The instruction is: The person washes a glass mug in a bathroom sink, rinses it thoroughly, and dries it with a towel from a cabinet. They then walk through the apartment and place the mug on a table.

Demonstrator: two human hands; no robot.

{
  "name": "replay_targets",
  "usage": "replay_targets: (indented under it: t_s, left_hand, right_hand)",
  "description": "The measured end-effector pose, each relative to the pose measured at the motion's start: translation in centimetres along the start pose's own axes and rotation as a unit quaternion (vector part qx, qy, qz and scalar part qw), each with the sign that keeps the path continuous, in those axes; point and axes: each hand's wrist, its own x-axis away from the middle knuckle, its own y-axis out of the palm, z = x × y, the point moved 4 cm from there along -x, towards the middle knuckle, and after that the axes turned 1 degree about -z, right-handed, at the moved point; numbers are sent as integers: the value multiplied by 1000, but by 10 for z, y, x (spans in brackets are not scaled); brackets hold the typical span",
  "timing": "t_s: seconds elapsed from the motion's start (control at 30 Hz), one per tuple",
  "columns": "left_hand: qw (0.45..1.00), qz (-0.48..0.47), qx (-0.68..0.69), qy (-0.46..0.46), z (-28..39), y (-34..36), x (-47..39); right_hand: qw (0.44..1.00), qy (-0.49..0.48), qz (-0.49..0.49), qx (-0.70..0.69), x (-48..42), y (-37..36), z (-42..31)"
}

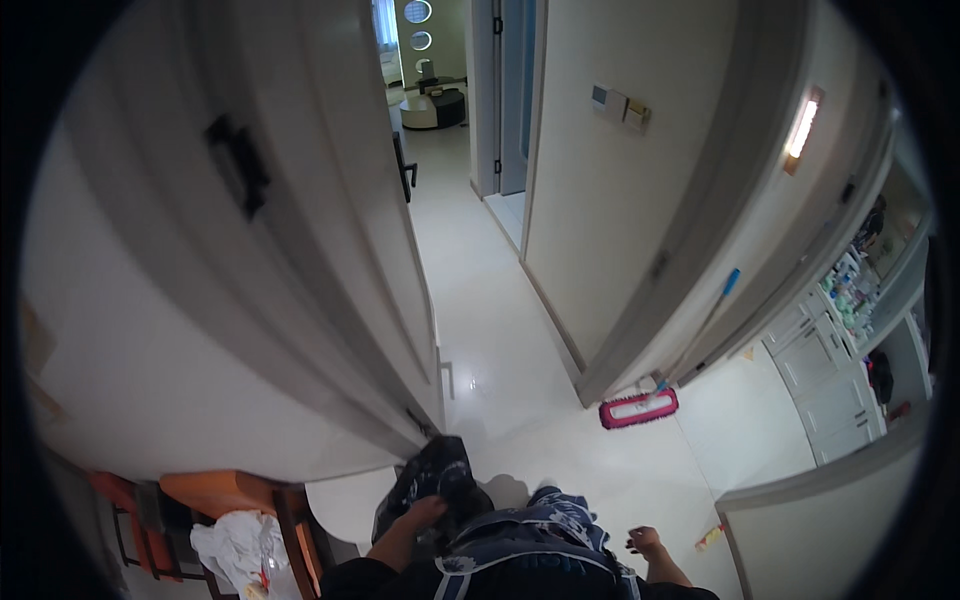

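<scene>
My left hand is closed on a black plastic bag, which hangs in front of my left side beside the door frame. Folds of the bag partly cover the fingers. Away from my body on the other side, my right hand hangs over the pale floor with loosely bent fingers and nothing in it. Between the two hands is the blue-and-white patterned apron that I wear over dark clothes.
A white door stands open along a hallway floor. A flat mop with a pink fringe leans at the right doorway. White cabinets stand beyond it. An orange chair holding white cloth is at lower left.
</scene>
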Motion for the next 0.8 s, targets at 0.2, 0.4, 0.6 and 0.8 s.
replay_targets:
  t_s: [0.2, 0.4, 0.6, 0.8]
  left_hand:
    - [971, 147, 182, 42, 104, -128, -161]
    - [973, 50, 28, -224, 26, -171, -239]
    - [875, 87, 333, -341, -88, -168, -219]
    - [841, 158, 365, -366, -47, -244, -367]
  right_hand:
    - [964, 38, -127, 232, -117, -21, -116]
    - [894, -240, -49, 376, -354, -7, -338]
    - [879, -326, -110, 330, -358, 139, -737]
    - [857, -384, -139, 314, -413, 207, -939]
